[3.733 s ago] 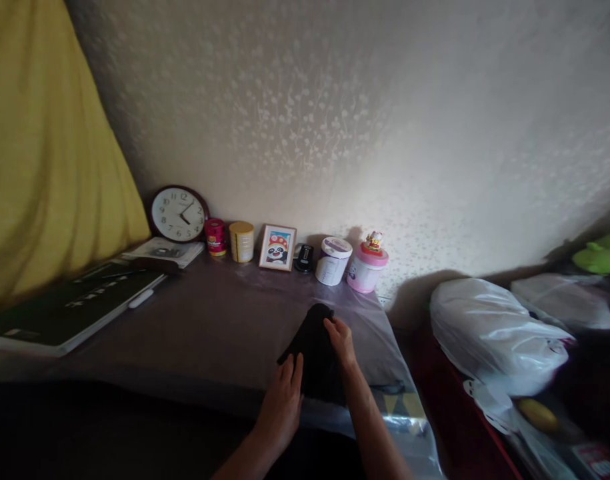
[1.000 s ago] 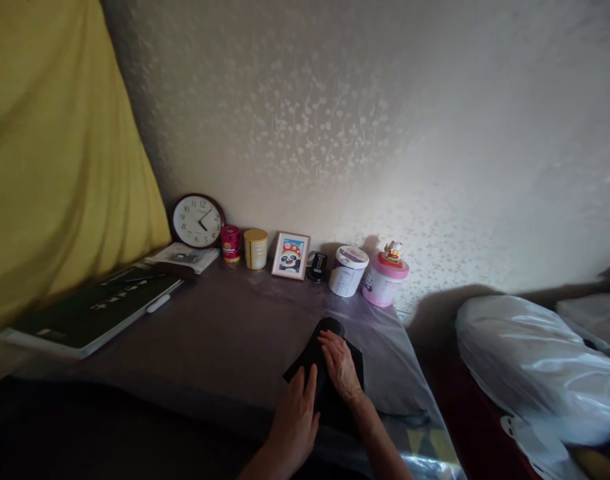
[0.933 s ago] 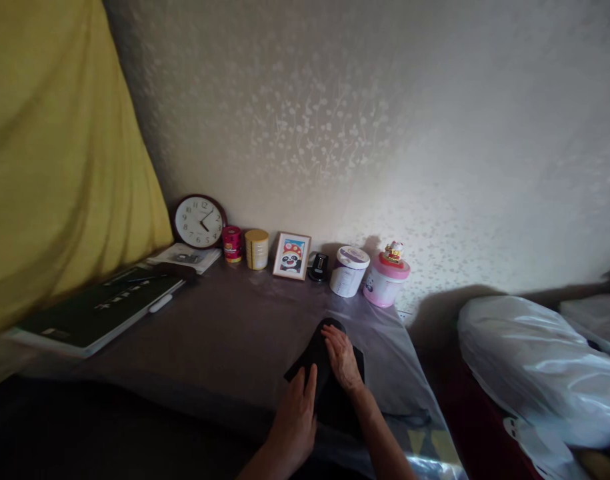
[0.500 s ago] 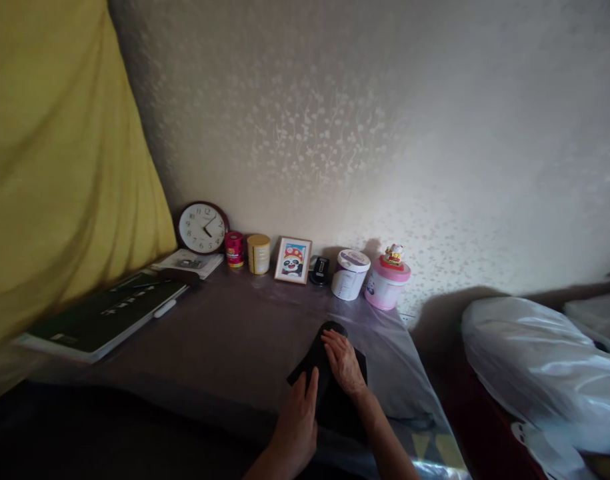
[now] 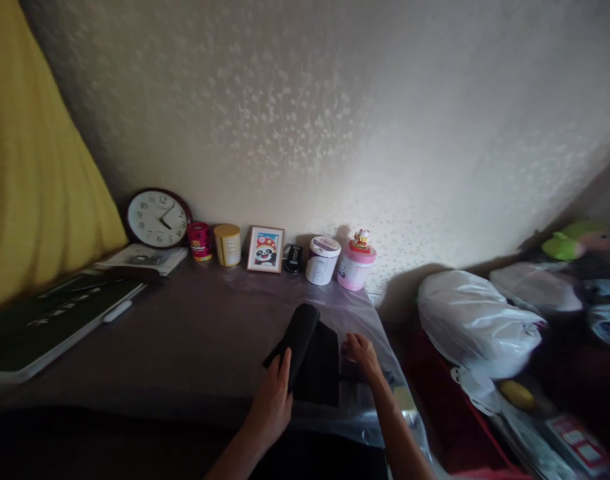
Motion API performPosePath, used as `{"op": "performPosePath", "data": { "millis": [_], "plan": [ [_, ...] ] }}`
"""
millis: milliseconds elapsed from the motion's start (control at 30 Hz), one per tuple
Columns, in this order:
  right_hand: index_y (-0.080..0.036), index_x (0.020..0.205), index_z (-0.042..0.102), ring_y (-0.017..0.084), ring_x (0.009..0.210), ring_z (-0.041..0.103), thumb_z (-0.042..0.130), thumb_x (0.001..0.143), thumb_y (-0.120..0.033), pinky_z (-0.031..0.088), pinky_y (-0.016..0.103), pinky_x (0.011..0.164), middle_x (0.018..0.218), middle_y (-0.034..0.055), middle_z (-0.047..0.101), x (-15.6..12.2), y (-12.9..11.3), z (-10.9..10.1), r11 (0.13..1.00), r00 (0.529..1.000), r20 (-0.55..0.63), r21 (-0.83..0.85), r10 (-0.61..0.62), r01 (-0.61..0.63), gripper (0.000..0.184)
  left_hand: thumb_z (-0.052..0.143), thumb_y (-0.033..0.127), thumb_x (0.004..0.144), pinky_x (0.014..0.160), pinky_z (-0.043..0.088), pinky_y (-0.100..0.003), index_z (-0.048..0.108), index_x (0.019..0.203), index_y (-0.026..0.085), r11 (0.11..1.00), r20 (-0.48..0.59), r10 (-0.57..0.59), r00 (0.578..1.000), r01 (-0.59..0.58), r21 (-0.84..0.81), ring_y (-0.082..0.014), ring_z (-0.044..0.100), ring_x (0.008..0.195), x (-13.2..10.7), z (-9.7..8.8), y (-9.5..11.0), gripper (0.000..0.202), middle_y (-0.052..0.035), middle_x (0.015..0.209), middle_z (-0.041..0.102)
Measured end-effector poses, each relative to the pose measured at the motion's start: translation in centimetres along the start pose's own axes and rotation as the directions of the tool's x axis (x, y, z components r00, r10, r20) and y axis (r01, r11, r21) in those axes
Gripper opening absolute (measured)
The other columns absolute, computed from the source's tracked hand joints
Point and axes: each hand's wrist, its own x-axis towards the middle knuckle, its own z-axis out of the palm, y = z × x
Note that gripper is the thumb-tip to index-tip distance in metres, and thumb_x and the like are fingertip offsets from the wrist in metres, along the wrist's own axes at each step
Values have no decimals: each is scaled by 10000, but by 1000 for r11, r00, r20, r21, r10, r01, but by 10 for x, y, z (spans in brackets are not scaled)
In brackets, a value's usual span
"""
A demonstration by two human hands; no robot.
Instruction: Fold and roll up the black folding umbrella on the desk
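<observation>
On the table lies a dark, soft-looking black item (image 5: 301, 340), with a rounded, roll-like part at the left and a flat black panel (image 5: 325, 367) at the right. Its exact kind is unclear. My left hand (image 5: 275, 393) holds the lower left side of the rounded part, thumb and fingers pressed to it. Just right of the flat panel, apart from it, my right hand (image 5: 359, 352) is closed with curled fingers. Whatever those fingers hold, if anything, is hidden.
Along the wall stand a clock (image 5: 159, 219), a red can (image 5: 199, 241), a yellow-lidded can (image 5: 227, 245), a panda picture frame (image 5: 265, 249) and two tubs, the pink one (image 5: 355, 267) topped by a figurine. A green book (image 5: 59, 320) lies left. White plastic bags (image 5: 475, 320) lie beyond the table's right edge.
My right hand has come off the black item and moved to its right, fingers curling. The rounded part now shows more fully under my left hand. The view has turned right.
</observation>
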Motion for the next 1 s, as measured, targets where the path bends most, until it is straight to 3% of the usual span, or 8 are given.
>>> {"op": "performPosePath", "data": {
  "millis": [133,267,367,467,600,833,1000],
  "plan": [
    [-169,715,591,122,490,606,432,785,-413,478,214,413,606,8,620,-16,-5,10,993,988,103,-22,114,-113,299,363,24,759,995,372,-425,-9,1403,199,1000,-41,22,999,-22,-13,-248,375,1255,0,5,-4,764,-156,1362,310],
    [-175,736,596,131,481,595,403,817,-424,464,221,427,599,13,615,-25,-13,19,988,984,129,-103,125,-112,326,371,40,762,998,370,-415,13,1403,196,999,-44,14,999,-15,-30,-244,386,1243,2,5,-4,751,-147,1351,315],
    [-182,824,623,184,730,649,435,813,-396,484,245,587,779,64,668,-26,-16,18,979,997,48,-197,67,-57,284,365,43,765,1010,354,-404,37,1402,175,999,-45,18,999,-19,-37,-239,383,1244,2,4,-4,728,-151,1342,322],
    [-170,876,639,225,925,616,437,811,-378,460,266,704,929,109,669,-23,-15,16,968,999,-12,-250,31,-33,297,352,43,771,1016,343,-405,41,1402,166,999,-47,22,999,-24,-41,-241,383,1241,1,3,-4,714,-157,1340,319],
    [-161,870,666,219,788,641,405,819,-415,449,267,632,793,82,688,-19,-12,19,967,1000,15,-255,26,-21,368,353,53,777,1005,354,-410,40,1405,180,999,-57,21,998,-23,-44,-245,384,1244,0,3,-4,713,-160,1352,316],
    [-152,882,671,213,804,636,413,796,-437,450,275,687,816,75,693,-17,-13,29,977,1000,-18,-211,-23,19,394,360,61,776,987,379,-416,32,1405,211,997,-81,22,996,-27,-69,-232,399,1238,1,5,-5,725,-145,1355,339],
    [-161,784,664,221,686,622,448,760,-487,439,286,602,687,63,670,-20,-13,37,982,999,-31,-186,-42,36,391,351,45,770,1008,357,-412,28,1405,201,998,-73,16,997,-21,-66,-228,376,1253,1,7,-6,730,-145,1363,320]
  ]
}}
